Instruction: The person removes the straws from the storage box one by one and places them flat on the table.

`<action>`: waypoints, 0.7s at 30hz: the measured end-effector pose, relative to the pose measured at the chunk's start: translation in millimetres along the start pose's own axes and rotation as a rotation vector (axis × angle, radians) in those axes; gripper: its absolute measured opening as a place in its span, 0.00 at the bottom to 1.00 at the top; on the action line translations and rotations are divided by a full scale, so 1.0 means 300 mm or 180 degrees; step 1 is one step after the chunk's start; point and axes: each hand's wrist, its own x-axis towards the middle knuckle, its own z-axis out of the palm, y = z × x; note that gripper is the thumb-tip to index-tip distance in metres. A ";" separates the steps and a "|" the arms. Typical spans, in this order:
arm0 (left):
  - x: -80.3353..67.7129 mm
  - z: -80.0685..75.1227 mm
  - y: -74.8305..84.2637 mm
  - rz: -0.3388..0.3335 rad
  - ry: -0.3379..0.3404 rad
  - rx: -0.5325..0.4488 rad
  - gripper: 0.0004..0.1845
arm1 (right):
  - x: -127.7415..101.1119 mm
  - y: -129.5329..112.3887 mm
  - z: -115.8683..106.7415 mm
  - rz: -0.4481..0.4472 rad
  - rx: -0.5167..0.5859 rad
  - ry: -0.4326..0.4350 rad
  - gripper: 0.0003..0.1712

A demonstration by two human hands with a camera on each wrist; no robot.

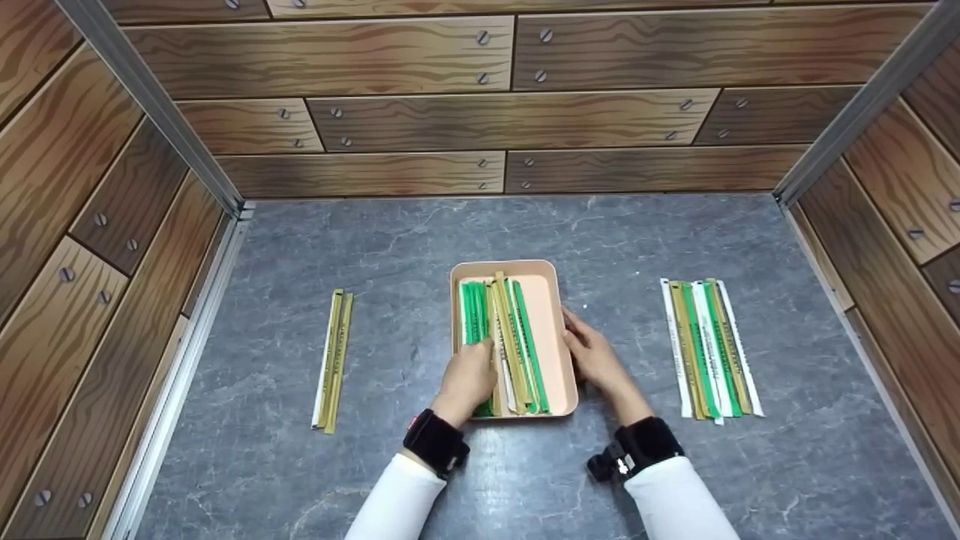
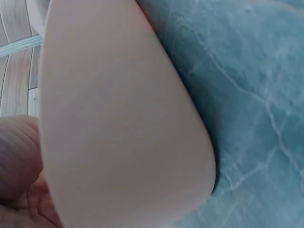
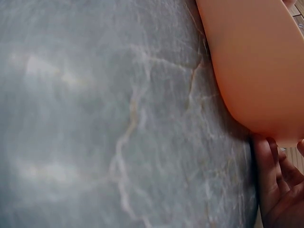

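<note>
1. Resting inside the peach tray [image 1: 559, 337], the left hand [image 1: 466, 379] lies over the near ends of the green and gold strips [image 1: 510, 337] bunched there; its fingers curl down onto them, though whether they pinch one or only press I cannot tell.
2. Its partner, the right hand [image 1: 596, 356], lies against the tray's outer right wall with fingers fairly straight, steadying it and gripping nothing.
3. Judging by how things lie, the sorting seems partly done: the tray under the left fingers holds a mixed bundle filling its left half, while the half nearer the right fingers is bare.
4. Well out to the left of the left fingers, a small pair of gold strips [image 1: 332, 360] lies on the grey worktop [image 1: 420, 240].
5. Well out to the right of the right fingers, a larger row of white, gold and green strips [image 1: 709, 349] lies side by side.
6. Both wrist views show only the tray's smooth underside [image 2: 123, 123] and worktop, so they add nothing on the strips.
</note>
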 end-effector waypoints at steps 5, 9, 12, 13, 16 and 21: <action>-0.018 -0.026 -0.001 -0.0049 0.0052 -0.0195 0.21 | -0.001 0.002 0.000 -0.0057 -0.0004 -0.0020 0.28; -0.040 -0.054 -0.004 -0.0154 0.0052 -0.0387 0.27 | -0.002 0.001 -0.001 -0.0070 -0.0005 -0.0041 0.28; -0.062 -0.082 -0.014 -0.0225 0.0091 -0.0507 0.29 | -0.004 -0.002 -0.001 -0.0069 -0.0033 -0.0043 0.28; -0.070 -0.092 -0.020 -0.0239 0.0124 -0.0535 0.29 | -0.005 -0.003 -0.001 -0.0060 -0.0047 -0.0041 0.28; -0.087 -0.127 -0.045 -0.0251 0.0289 -0.0415 0.27 | -0.005 -0.002 0.000 -0.0013 -0.0050 -0.0027 0.28; -0.110 -0.193 -0.107 -0.0394 0.0462 -0.0482 0.28 | -0.001 0.001 -0.001 -0.0005 -0.0063 -0.0009 0.28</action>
